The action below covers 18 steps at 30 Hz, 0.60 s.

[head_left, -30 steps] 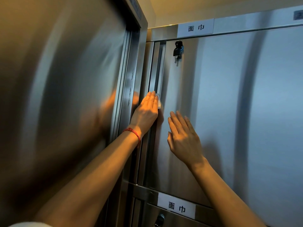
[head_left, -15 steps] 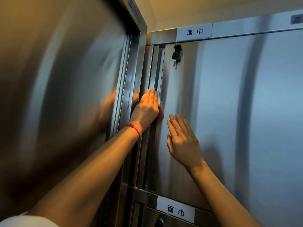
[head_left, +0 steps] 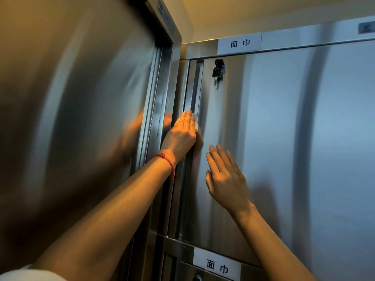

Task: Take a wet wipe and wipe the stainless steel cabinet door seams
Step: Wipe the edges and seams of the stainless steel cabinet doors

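Two hands I see: left hand (head_left: 182, 134) presses a small white wet wipe (head_left: 196, 123) on the steel door seam (head_left: 195, 88); right hand (head_left: 225, 177) lies flat, released.

White label (head_left: 239, 43) on top rail above cabinet door (head_left: 284, 138): black characters "面巾". Second white label (head_left: 217, 265) on rail below same door: again "面巾", black on white. Small dark plate (head_left: 366, 27) at far right of top rail: marks present, too blurred to read. Narrow plate (head_left: 166, 19) on top frame of left steel unit: print seen edge-on, unreadable. No brand names or numbers readable.
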Available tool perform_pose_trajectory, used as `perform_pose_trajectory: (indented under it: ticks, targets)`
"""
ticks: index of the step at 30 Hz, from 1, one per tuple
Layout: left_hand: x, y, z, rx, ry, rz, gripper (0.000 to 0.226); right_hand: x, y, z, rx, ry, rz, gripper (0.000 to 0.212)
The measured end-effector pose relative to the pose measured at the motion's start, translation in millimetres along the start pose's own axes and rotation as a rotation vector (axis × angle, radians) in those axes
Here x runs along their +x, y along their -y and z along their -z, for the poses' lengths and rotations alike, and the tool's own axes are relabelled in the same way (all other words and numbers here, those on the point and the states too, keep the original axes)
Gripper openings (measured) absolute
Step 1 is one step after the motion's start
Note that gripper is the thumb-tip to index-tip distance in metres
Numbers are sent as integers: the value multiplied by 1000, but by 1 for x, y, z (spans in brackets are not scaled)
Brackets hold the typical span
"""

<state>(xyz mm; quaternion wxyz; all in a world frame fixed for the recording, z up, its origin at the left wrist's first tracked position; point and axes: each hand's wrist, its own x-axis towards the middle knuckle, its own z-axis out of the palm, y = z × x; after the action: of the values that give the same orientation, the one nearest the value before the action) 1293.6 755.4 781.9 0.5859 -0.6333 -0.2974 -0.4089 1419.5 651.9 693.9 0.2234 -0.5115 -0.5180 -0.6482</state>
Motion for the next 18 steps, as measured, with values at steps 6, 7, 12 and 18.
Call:
perform_pose_trajectory:
  ticks: [6, 7, 12, 18]
  targets:
    - [15, 4, 2, -55, 36, 52, 46, 0, 1, -1, 10, -13, -3, 47]
    - [16, 4, 2, -74, 54, 65, 47, 0, 1, -1, 10, -15, -2, 47]
    - [12, -4, 5, -180, 115, 131, 49, -1, 0, -2, 14, -15, 1, 47]
    - [13, -6, 6, -211, 147, 146, 51, -1, 0, -4, 21, -20, 2, 47]
